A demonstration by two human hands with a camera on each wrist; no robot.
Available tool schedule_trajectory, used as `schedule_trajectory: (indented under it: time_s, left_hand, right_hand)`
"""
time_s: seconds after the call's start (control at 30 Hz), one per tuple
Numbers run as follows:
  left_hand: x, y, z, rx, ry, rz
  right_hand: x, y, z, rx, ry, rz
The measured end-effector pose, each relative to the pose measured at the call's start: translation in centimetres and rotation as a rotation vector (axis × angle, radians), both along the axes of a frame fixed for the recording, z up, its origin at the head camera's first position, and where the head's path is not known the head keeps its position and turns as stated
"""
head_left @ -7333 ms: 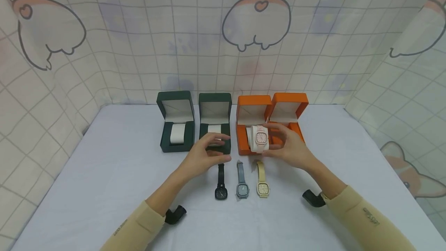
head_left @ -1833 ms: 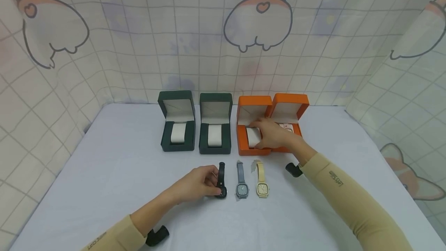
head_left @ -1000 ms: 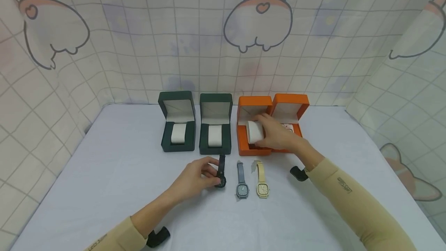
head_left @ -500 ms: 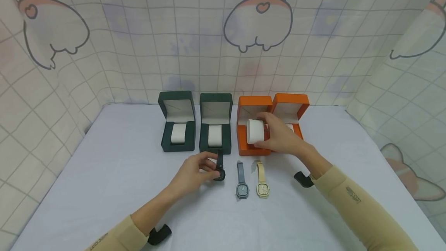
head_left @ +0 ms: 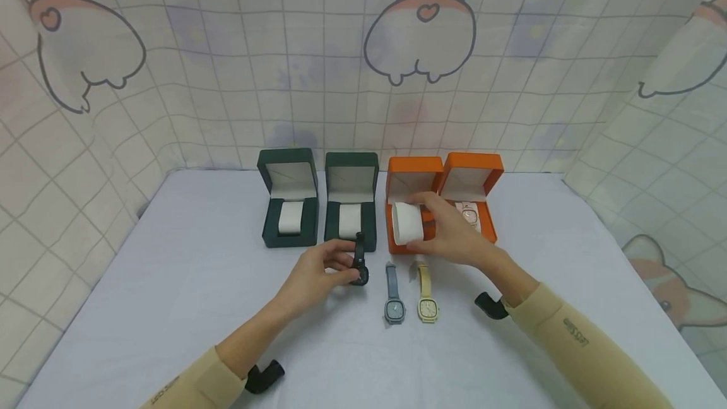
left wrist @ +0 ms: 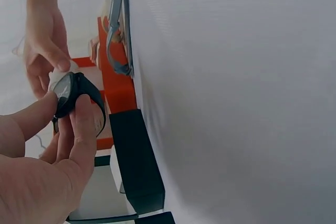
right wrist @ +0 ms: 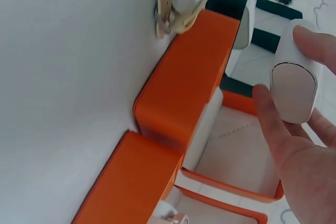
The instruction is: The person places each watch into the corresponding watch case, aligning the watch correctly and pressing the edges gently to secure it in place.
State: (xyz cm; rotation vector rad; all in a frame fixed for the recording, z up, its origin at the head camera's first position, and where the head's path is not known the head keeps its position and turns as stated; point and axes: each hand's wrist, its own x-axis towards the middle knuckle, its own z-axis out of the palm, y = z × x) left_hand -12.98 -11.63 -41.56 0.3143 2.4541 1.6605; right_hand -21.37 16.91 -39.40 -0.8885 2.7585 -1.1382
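My left hand (head_left: pixel 315 273) pinches a black wristwatch (head_left: pixel 360 275) between thumb and fingers, lifted just in front of the right-hand green box (head_left: pixel 351 160). In the left wrist view the watch (left wrist: pixel 64 95) hangs with its strap curving down. My right hand (head_left: pixel 457 235) grips a white watch cushion (head_left: pixel 407 225) over the left orange box (head_left: pixel 414 165); its flat end shows in the right wrist view, where the cushion (right wrist: pixel 293 94) sits between thumb and fingers. A blue watch (head_left: pixel 394 310) and a yellow watch (head_left: pixel 428 309) lie on the white cloth between my arms.
In the right orange box (head_left: pixel 474 161) a pink-and-white watch (head_left: pixel 469 213) sits on its cushion. The left green box (head_left: pixel 286 158) stands open, holding a bare white cushion (head_left: pixel 291 217). A patterned curtain (head_left: pixel 318 81) rises behind the boxes.
My left hand took hold of the black watch and carried it up toward the green boxes. My right hand placed the pink-and-white watch, then lifted the cushion from the left orange box.
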Motion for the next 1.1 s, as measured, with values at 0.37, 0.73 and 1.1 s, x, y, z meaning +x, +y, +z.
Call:
schedule_trajectory:
  time_s: [0.37,0.73,1.1]
  left_hand:
    - [-0.3,0.3,0.4,0.023,0.028,0.005]
    - [-0.6,0.7,0.3,0.062,0.023,-0.005]
    - [-0.8,1.4,0.4,0.095,0.027,-0.036]
  right_hand:
    - [0.9,-0.7,-0.9,-0.027,-0.029,0.100]
    - [1.9,-1.5,-1.1,0.006,-0.102,0.112]
    - [2.2,-1.7,-1.5,-0.054,-0.026,0.161]
